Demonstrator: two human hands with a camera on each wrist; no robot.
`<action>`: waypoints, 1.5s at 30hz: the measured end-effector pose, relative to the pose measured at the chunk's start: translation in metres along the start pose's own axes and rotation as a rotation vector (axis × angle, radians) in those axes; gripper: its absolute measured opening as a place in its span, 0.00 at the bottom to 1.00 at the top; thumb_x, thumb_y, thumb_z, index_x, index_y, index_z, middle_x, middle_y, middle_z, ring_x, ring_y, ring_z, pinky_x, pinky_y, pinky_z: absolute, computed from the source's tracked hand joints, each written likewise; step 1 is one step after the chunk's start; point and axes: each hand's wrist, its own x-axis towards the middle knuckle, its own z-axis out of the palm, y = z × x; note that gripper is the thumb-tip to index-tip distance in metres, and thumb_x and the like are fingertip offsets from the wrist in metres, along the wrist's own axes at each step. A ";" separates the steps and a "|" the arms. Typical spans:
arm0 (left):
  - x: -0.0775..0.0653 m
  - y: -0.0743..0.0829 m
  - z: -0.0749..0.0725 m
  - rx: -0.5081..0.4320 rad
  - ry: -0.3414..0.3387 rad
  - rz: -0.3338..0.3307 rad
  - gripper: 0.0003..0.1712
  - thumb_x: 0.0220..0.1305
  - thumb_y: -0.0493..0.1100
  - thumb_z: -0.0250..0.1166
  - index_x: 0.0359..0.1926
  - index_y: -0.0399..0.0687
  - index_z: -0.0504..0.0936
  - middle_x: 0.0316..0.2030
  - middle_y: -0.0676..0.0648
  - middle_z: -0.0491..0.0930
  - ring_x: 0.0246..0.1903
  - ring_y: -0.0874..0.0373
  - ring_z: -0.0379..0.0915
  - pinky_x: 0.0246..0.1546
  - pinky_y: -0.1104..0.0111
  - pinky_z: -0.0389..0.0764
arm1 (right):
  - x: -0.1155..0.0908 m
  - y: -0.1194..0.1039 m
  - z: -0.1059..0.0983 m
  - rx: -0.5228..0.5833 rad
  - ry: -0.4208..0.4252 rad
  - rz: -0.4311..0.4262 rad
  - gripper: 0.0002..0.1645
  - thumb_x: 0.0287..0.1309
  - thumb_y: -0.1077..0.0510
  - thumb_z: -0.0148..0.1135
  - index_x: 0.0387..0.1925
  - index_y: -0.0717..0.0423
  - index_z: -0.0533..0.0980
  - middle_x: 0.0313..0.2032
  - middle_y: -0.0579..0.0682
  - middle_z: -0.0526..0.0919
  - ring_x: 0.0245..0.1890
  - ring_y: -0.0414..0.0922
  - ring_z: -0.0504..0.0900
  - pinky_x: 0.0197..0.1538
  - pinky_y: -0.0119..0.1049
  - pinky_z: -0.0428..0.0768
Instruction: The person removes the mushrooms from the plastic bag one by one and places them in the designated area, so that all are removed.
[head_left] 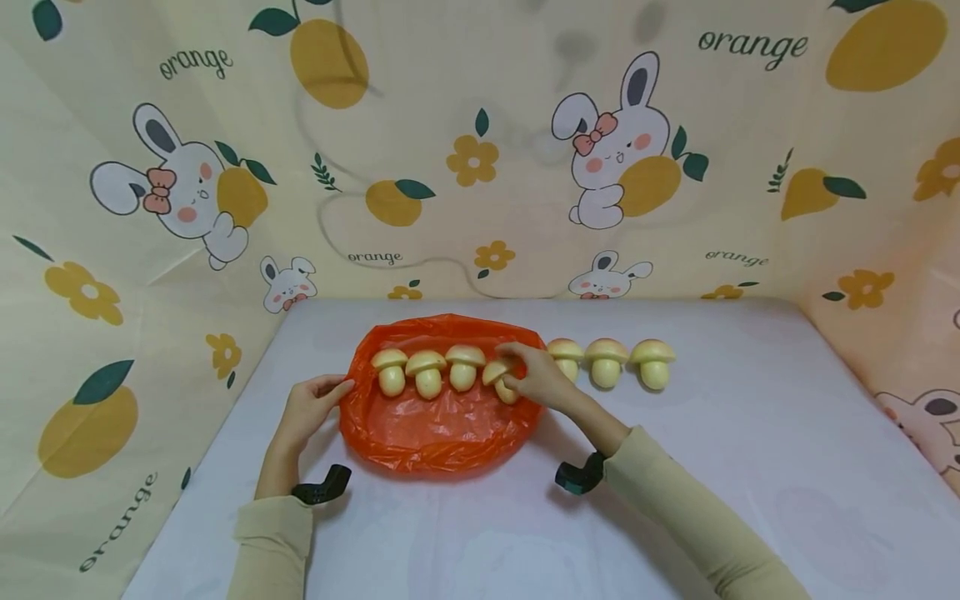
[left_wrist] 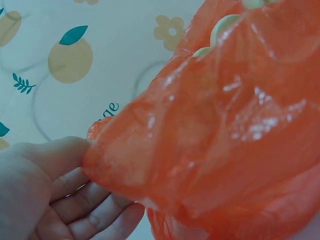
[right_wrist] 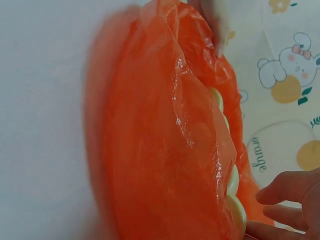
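Observation:
An orange plastic bag lies on the table with its mouth spread wide and its rim rolled. My left hand pinches the bag's left edge between thumb and fingers; in the left wrist view, the thumb presses on the thin film. Inside the bag, pale yellow toy mushrooms stand in a row. At the right end of that row, my right hand holds a tilted toy mushroom over the bag, its fingers curled about the cap. In the right wrist view, the bag's side hides most of the mushrooms.
Three more toy mushrooms stand in line on the table just right of the bag; the nearest is partly behind my right hand. A white cloth covers the table. Behind it hangs a printed curtain with rabbits and oranges.

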 end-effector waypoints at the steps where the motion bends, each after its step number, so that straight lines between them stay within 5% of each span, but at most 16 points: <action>1: 0.000 0.000 0.000 0.002 -0.002 0.001 0.27 0.68 0.52 0.59 0.56 0.33 0.77 0.52 0.34 0.81 0.33 0.76 0.73 0.40 0.82 0.78 | -0.001 0.000 0.000 0.000 -0.002 -0.007 0.28 0.55 0.66 0.61 0.59 0.67 0.72 0.57 0.62 0.79 0.55 0.56 0.76 0.60 0.52 0.76; 14: 0.000 0.001 0.001 -0.009 -0.008 -0.011 0.27 0.69 0.52 0.58 0.57 0.33 0.77 0.53 0.33 0.80 0.34 0.75 0.73 0.39 0.84 0.77 | -0.013 -0.008 0.014 0.100 -0.015 -0.043 0.25 0.53 0.66 0.67 0.53 0.71 0.74 0.51 0.65 0.82 0.52 0.59 0.81 0.55 0.50 0.81; 26: 0.000 0.003 0.000 -0.005 -0.004 -0.009 0.27 0.68 0.51 0.59 0.57 0.33 0.76 0.53 0.33 0.80 0.34 0.77 0.73 0.39 0.83 0.77 | -0.007 -0.005 0.029 0.068 -0.024 0.015 0.27 0.51 0.62 0.70 0.53 0.70 0.75 0.50 0.65 0.82 0.50 0.58 0.82 0.53 0.46 0.83; 45: 0.001 -0.001 -0.001 -0.010 -0.004 -0.013 0.27 0.69 0.51 0.58 0.57 0.33 0.77 0.52 0.34 0.81 0.33 0.78 0.73 0.39 0.84 0.76 | -0.004 0.000 0.034 0.055 -0.062 -0.007 0.26 0.53 0.58 0.70 0.53 0.66 0.76 0.49 0.61 0.84 0.51 0.55 0.83 0.56 0.47 0.81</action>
